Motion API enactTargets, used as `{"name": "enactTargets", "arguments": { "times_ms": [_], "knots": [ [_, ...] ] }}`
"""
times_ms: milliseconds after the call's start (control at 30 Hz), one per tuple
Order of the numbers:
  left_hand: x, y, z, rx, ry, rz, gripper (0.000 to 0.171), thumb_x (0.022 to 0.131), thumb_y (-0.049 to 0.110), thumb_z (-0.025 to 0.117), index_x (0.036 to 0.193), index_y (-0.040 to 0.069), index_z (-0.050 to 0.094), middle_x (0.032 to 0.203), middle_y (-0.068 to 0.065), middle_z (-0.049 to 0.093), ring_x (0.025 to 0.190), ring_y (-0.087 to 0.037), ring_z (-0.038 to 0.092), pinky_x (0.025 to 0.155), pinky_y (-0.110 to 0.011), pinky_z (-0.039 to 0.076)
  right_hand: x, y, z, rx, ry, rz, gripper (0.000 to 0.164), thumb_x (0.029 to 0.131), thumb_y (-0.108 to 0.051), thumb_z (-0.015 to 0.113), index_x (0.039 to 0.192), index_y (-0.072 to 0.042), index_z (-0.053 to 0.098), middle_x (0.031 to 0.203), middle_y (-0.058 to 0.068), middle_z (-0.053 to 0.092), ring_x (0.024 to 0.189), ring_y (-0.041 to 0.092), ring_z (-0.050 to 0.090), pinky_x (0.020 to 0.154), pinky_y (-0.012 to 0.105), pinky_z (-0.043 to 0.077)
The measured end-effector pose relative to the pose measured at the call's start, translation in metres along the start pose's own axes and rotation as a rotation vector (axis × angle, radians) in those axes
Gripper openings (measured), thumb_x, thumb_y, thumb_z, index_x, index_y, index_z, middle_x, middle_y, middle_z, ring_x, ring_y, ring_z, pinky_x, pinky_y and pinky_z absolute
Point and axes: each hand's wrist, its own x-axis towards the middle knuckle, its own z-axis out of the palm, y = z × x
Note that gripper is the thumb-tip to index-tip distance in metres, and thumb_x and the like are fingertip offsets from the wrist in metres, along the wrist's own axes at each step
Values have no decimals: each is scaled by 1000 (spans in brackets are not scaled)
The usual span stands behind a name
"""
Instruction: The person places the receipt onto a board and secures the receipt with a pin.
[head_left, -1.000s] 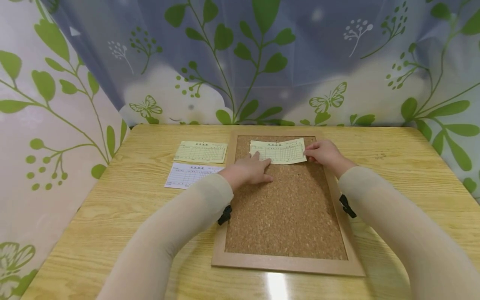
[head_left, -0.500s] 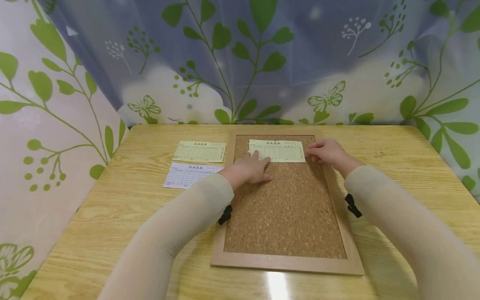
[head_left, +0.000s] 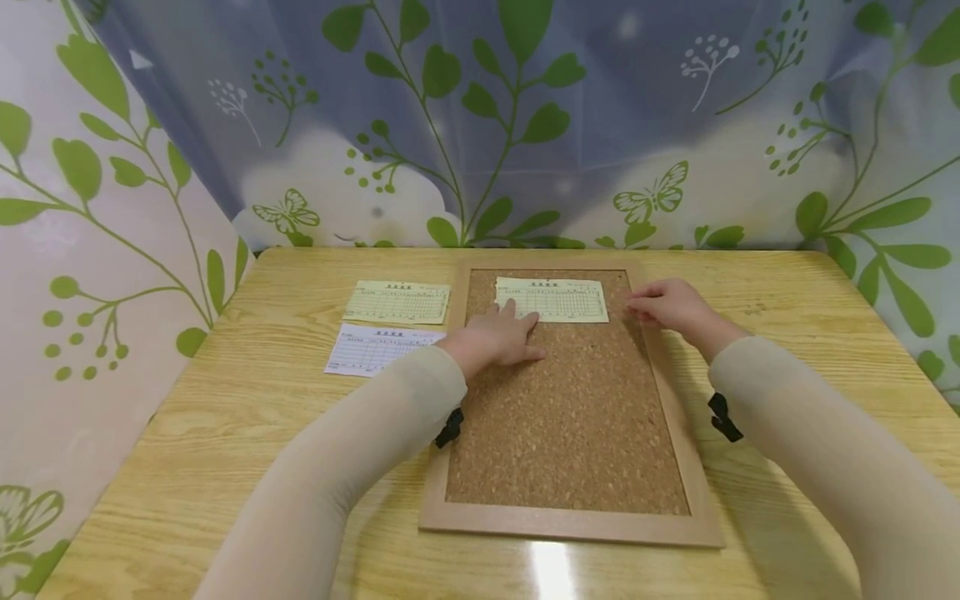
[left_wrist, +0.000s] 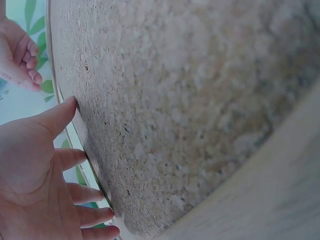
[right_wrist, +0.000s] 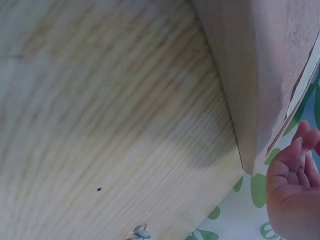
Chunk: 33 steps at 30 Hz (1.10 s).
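In the head view, a pale yellow printed form slip (head_left: 562, 300) lies near the top of the framed cork board (head_left: 562, 417). My left hand (head_left: 498, 337) rests on its lower left part with fingers spread and fairly straight. The left wrist view shows those fingertips (left_wrist: 75, 157) along the slip's near edge. Just right of the slip, apart from it, my right hand (head_left: 671, 307) hovers over the board's right frame. Its fingers are loosely curled in the right wrist view, and nothing is visible between them.
Left of the board, another yellow form slip (head_left: 397, 302) lies on the wooden table (head_left: 240, 417), above a white form slip (head_left: 371, 350) partly hidden by my left sleeve. A leaf-patterned curtain (head_left: 525, 125) stands behind the table. A small mark (head_left: 753, 308) shows on the table's right side.
My right hand has let go of the slip's right edge and moved right, away from it. The slip now lies flatter. My left hand has stayed on it.
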Motion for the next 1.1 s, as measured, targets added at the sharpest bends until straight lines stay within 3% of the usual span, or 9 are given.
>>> {"name": "enactTargets", "arguments": {
  "times_ms": [133, 267, 600, 1100],
  "knots": [
    [-1, 0, 0, 0, -1, 2, 71, 92, 59, 40, 151, 27, 17, 155, -13, 5, 140, -35, 10, 107, -52, 21, -2, 5, -3, 13, -7, -11, 39, 97, -16, 51, 124, 13, 50, 98, 11, 63, 76, 9, 56, 72, 27, 50],
    [-3, 0, -2, 1, -1, 7, 71, 92, 59, 39, 151, 26, 16, 155, -14, 5, 140, -35, 10, 107, -52, 21, -8, 8, -7, 6, -9, -21, 40, 97, -18, 50, 125, 12, 50, 96, 8, 64, 79, 10, 57, 78, 34, 49],
    [-4, 0, -3, 3, -6, 8, 71, 92, 58, 39, 151, 27, 16, 155, -14, 5, 140, -35, 10, 107, -52, 21, -17, 21, -18, -1, -32, 7, 47, 100, -25, 45, 133, 9, 43, 129, 25, 51, 111, 35, 50, 93, 45, 42],
    [-6, 1, -4, -7, -11, 9, 70, 93, 58, 39, 151, 27, 15, 155, -14, 5, 140, -35, 9, 108, -51, 20, -34, 37, -39, -10, -46, 25, 53, 101, -30, 41, 136, 10, 37, 130, 22, 50, 116, 38, 46, 94, 46, 41]
  ]
}}
